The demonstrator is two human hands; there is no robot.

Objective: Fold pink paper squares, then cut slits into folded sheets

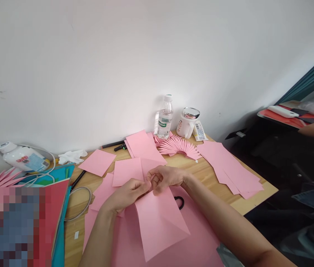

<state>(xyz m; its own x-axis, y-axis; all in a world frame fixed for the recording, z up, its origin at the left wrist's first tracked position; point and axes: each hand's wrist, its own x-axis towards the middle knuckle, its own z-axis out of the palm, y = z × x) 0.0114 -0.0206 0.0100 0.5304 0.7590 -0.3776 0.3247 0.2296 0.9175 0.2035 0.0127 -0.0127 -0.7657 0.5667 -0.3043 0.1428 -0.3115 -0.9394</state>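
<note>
My left hand (127, 193) and my right hand (167, 178) meet at the top edge of a pink paper sheet (161, 226), fingers closed on it. A diagonal crease runs across the sheet's lower right part. My fingers hide its top edge. Underneath lies a larger pink sheet (201, 230). A black loop, perhaps a scissors handle (179, 202), shows beside the held sheet. Smaller pink squares (127, 171) lie just beyond my left hand. Behind my right hand stands a pleated pink paper fan (179, 146).
At the back, a water bottle (165, 118) and a white mug (186, 126) stand by the wall. Pink sheets (230, 168) are stacked near the table's right edge. A white bottle (23, 157), a cable (89, 207) and a red folder (59, 196) are on the left.
</note>
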